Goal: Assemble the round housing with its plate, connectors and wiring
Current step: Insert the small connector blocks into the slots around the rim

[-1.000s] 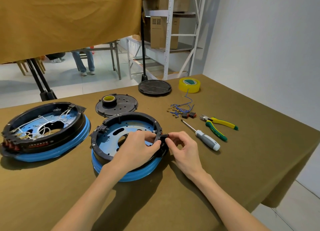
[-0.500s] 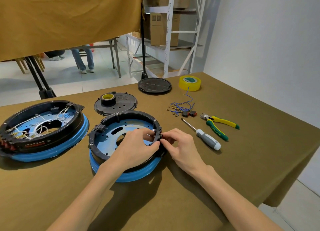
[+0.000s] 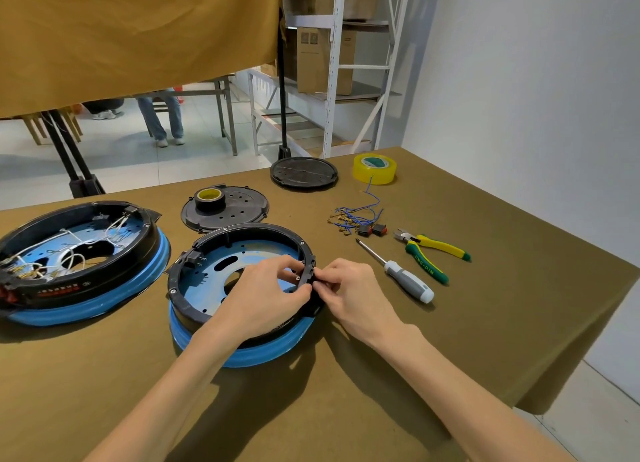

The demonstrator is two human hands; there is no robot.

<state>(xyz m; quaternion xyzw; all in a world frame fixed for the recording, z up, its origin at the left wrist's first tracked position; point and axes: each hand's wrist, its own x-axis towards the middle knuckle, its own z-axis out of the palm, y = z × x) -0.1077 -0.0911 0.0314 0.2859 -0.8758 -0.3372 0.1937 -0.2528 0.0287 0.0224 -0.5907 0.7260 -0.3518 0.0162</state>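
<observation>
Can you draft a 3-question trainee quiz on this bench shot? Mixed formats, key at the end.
1. True or false: the grey-handled screwdriver lies between the near round black housing with blue plate and the yellow-and-green cutting pliers.
2. Multiple choice: where do both hands work? A) the housing's left rim B) the housing's right rim C) the blue wire bundle
3. Fill in: the small black tape roll with yellow core sits on a flat black perforated ____.

Key
1. True.
2. B: the left hand and right hand meet at a small black part on the right rim.
3. Disc.
</observation>
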